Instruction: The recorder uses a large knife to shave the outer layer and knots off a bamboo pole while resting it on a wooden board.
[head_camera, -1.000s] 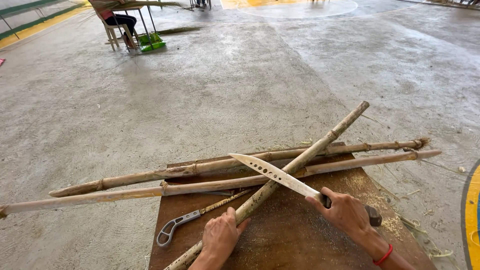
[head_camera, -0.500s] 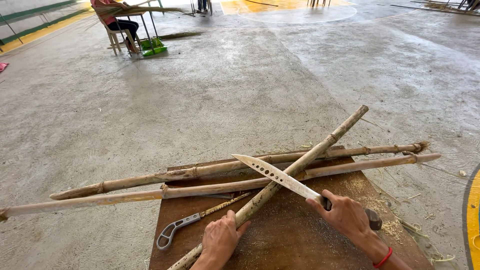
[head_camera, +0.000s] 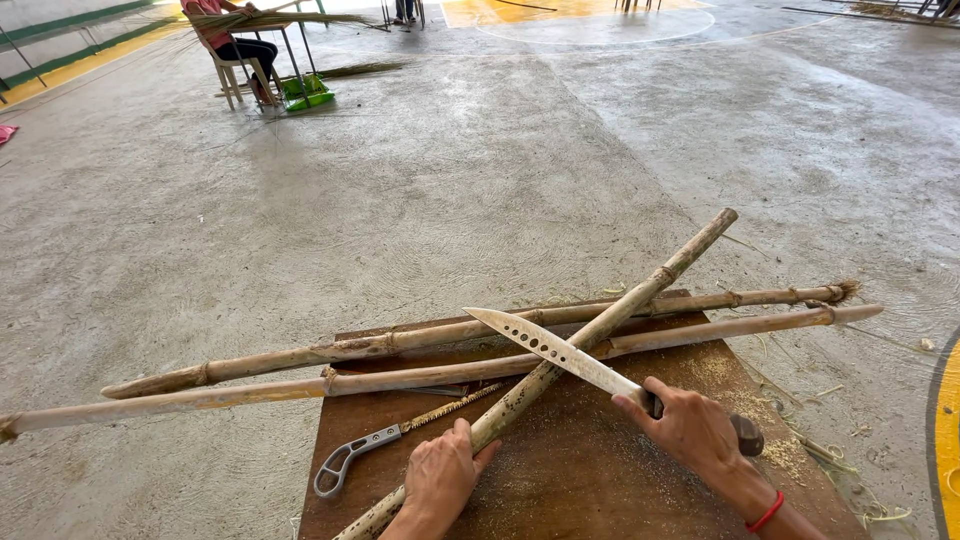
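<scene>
Grey, swirl-marked concrete floor (head_camera: 480, 180) is spreading out around you, with a seated person (head_camera: 228, 40) working at a far-off frame of green stalks. Nearer you, the flat brown wooden board (head_camera: 620, 480) is lying on the floor, dusted with pale shavings. Two long pale bamboo poles (head_camera: 400, 345) are lying across it, side by side. A third, speckled bamboo pole (head_camera: 600, 330) is crossing over them at a slant, and you are pinning its near end with your left hand (head_camera: 440, 485), fingers closing round it. Your right hand (head_camera: 695, 435) is gripping the dark handle of the long steel machete with holes along its blade (head_camera: 550, 350), the blade resting flat across the slanted pole where it crosses the lower pole. Since a moment ago, hardly anything has shifted: the blade is still sitting at the same crossing and both hands are holding steady, so no fresh cut is showing yet. A small grey-handled saw (head_camera: 375, 450) is lying on the board just beside your left hand.
</scene>
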